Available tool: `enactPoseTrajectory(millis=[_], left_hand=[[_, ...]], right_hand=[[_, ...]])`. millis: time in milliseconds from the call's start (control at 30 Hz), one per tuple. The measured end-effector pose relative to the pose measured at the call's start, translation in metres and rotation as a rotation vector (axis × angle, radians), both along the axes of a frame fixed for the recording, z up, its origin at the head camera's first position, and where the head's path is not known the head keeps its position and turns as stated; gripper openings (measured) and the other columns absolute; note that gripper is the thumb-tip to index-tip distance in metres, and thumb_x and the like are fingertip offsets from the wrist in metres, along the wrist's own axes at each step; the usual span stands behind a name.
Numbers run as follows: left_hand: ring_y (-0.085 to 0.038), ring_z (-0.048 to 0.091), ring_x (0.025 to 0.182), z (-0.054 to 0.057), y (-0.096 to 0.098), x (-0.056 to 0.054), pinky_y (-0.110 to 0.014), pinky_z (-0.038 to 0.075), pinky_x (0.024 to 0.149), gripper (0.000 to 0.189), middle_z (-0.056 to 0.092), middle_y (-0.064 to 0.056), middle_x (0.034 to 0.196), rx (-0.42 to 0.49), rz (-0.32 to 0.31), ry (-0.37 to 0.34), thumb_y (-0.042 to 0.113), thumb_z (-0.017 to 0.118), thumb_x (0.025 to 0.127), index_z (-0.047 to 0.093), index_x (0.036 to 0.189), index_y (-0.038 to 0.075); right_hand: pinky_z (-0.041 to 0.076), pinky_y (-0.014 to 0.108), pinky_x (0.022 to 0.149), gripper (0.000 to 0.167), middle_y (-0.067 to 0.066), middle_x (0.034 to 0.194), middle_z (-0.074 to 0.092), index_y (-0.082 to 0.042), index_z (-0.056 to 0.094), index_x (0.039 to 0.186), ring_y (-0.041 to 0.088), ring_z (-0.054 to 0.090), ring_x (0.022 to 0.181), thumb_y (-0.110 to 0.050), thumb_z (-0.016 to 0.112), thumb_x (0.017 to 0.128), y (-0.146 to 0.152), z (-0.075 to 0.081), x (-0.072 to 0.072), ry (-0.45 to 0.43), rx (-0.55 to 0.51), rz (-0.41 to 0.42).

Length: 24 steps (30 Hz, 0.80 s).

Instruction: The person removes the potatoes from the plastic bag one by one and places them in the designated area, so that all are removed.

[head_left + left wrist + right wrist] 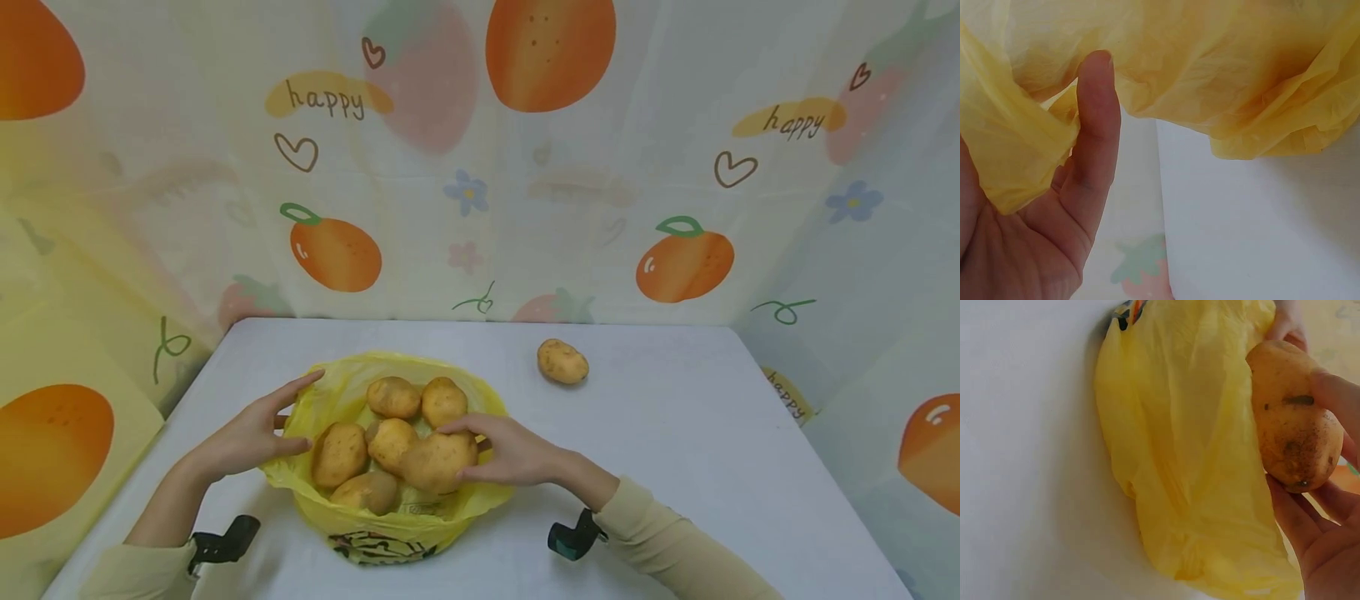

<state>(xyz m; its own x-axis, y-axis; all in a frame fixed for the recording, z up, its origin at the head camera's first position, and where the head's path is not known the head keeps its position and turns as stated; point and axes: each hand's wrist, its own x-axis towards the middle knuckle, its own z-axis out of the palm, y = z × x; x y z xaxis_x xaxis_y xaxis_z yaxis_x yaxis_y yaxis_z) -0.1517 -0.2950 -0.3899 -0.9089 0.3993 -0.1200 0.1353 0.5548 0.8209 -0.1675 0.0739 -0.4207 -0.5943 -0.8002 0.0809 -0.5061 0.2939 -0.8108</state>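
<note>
A yellow plastic bag [315, 510] stands with its mouth spread wide on the white table, black print on its front. Several potatoes [340, 455] lie inside it. My left hand [251, 433] holds the bag's left rim, and in the left wrist view a fold of plastic [1029, 150] lies between thumb and fingers. Over the right part of the opening, my right hand [521, 450] grips a large potato [438, 462] between thumb and fingers. That potato shows dark marks in the right wrist view, right at the bag's rim.
One more potato [562, 362] lies by itself on the table [660, 433], behind and to the right of the bag. A fruit-printed cloth [525, 192] hangs behind the table and along both sides. A dark wrist camera [573, 537] sits on each wrist.
</note>
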Motion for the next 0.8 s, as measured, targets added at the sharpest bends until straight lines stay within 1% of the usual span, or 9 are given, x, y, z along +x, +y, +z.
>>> enactPoseTrajectory(millis=[133, 333, 433, 567, 667, 800], left_hand=[[-0.053, 0.046, 0.112, 0.001, 0.0, 0.0, -0.03, 0.053, 0.069, 0.087, 0.01, -0.018, 0.152, -0.015, 0.007, 0.0, 0.01, 0.069, 0.08, 0.017, 0.148, 0.02], [-0.053, 0.045, 0.113, 0.002, 0.0, 0.0, -0.03, 0.053, 0.069, 0.087, 0.01, -0.018, 0.152, -0.023, 0.011, -0.004, 0.01, 0.069, 0.08, 0.017, 0.148, 0.02], [-0.053, 0.045, 0.113, 0.002, 0.0, 0.0, -0.03, 0.053, 0.069, 0.087, 0.01, -0.018, 0.152, -0.02, 0.01, -0.006, 0.01, 0.069, 0.08, 0.017, 0.148, 0.021], [-0.053, 0.044, 0.113, 0.002, -0.001, 0.0, -0.03, 0.053, 0.069, 0.087, 0.009, -0.017, 0.153, -0.016, 0.011, -0.009, 0.01, 0.069, 0.08, 0.017, 0.148, 0.021], [-0.053, 0.044, 0.114, 0.002, 0.0, 0.001, -0.03, 0.053, 0.069, 0.086, 0.009, -0.017, 0.153, -0.009, 0.012, -0.012, 0.01, 0.069, 0.08, 0.017, 0.148, 0.021], [-0.053, 0.043, 0.114, 0.003, 0.0, 0.001, -0.031, 0.054, 0.069, 0.086, 0.01, -0.017, 0.152, -0.004, 0.011, -0.014, 0.01, 0.069, 0.08, 0.017, 0.148, 0.021]], right_hand=[[0.047, 0.02, 0.085, 0.054, -0.006, 0.128, 0.05, -0.019, 0.048, 0.13, 0.009, 0.05, 0.113, -0.018, 0.07, 0.082, 0.007, 0.003, -0.003, 0.022, -0.028, -0.025], [0.048, 0.021, 0.084, 0.053, -0.002, 0.123, 0.052, -0.016, 0.049, 0.129, 0.012, 0.052, 0.105, -0.019, 0.071, 0.081, 0.018, 0.011, -0.007, 0.061, -0.035, -0.075], [0.049, 0.023, 0.084, 0.054, 0.0, 0.121, 0.053, -0.014, 0.048, 0.129, 0.015, 0.052, 0.102, -0.017, 0.072, 0.08, 0.024, 0.013, -0.01, 0.06, -0.046, -0.104], [0.05, 0.027, 0.084, 0.055, 0.004, 0.125, 0.052, -0.011, 0.048, 0.129, 0.02, 0.052, 0.104, -0.014, 0.072, 0.08, 0.032, 0.016, -0.014, 0.042, -0.085, -0.134], [0.049, 0.027, 0.085, 0.054, 0.003, 0.129, 0.051, -0.012, 0.048, 0.13, 0.019, 0.053, 0.106, -0.014, 0.071, 0.081, 0.04, 0.018, -0.019, 0.035, -0.1, -0.17], [0.049, 0.028, 0.085, 0.051, 0.002, 0.129, 0.051, -0.014, 0.05, 0.128, 0.019, 0.055, 0.105, -0.014, 0.07, 0.081, 0.05, 0.019, -0.026, 0.035, -0.113, -0.238]])
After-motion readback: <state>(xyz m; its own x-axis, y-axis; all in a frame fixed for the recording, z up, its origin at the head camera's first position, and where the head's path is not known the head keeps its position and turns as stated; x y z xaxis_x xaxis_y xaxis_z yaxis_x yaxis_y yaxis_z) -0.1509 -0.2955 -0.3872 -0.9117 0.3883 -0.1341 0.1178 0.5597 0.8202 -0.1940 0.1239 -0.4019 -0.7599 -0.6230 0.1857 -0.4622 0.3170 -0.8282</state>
